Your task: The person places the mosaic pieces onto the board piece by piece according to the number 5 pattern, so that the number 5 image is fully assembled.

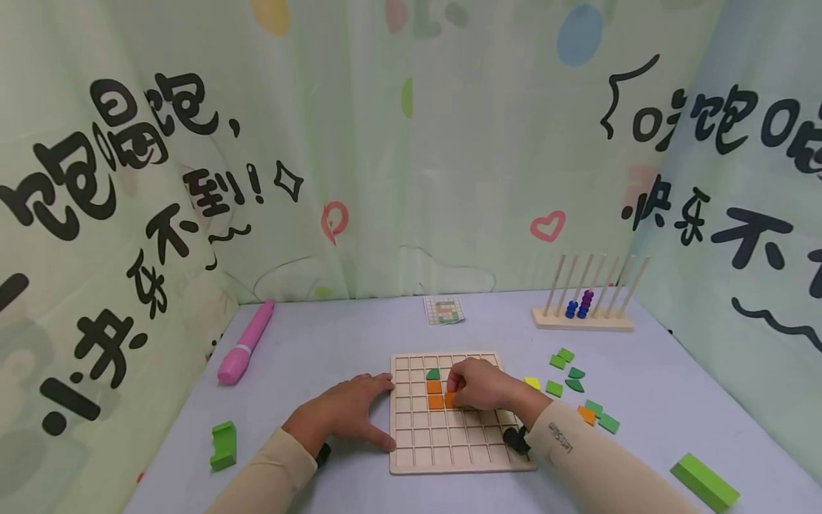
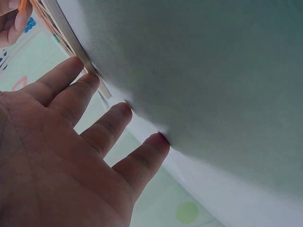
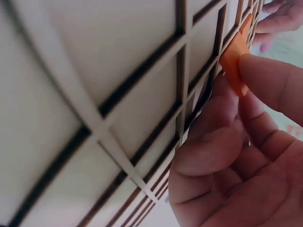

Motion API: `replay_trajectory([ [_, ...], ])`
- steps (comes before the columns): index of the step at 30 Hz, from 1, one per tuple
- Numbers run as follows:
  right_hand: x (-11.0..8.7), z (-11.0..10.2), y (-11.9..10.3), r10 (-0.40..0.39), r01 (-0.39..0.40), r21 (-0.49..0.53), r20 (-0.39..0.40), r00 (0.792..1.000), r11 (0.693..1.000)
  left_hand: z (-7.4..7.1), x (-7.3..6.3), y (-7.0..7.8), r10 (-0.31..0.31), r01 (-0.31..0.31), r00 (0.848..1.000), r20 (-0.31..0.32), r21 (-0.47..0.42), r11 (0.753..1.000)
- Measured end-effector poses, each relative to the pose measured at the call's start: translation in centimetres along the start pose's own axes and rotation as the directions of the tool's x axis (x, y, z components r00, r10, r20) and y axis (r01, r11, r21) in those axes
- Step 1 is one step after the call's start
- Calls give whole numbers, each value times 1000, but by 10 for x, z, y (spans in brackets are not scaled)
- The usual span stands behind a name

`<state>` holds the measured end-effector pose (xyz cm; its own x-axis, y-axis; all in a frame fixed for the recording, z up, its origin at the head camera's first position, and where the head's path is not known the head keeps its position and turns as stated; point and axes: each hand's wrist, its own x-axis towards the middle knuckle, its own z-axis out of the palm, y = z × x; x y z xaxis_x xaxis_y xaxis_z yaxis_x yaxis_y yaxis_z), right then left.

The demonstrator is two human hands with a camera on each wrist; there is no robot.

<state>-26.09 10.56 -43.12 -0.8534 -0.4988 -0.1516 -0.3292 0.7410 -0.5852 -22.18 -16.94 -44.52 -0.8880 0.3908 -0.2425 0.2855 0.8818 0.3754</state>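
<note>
A wooden grid board lies on the table. In its cells sit a green rounded tile and two orange square tiles, the upper one above the lower one. Over the cell right of the lower square, my right hand pinches an orange tile between thumb and finger; in the right wrist view the tile is tilted against the grid. My left hand has its fingers spread, with fingertips and thumb touching the board's left edge. The right hand hides several cells.
Loose green tiles, a yellow tile and an orange piece lie right of the board. Behind stand a patterned card and a peg rack with beads. Green blocks and a pink stick lie towards the sides.
</note>
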Motion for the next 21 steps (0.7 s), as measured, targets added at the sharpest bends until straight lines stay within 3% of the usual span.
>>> replay_trajectory([
  [12, 4, 4, -1, -7, 6, -87, -17, 1000, 996, -1, 0, 0, 5, -5, 1000, -4, -4, 1000],
  [21, -7, 0, 6, -20, 19, -21, -20, 1000, 1000, 0, -1, 0, 5, -5, 1000, -3, 2, 1000],
])
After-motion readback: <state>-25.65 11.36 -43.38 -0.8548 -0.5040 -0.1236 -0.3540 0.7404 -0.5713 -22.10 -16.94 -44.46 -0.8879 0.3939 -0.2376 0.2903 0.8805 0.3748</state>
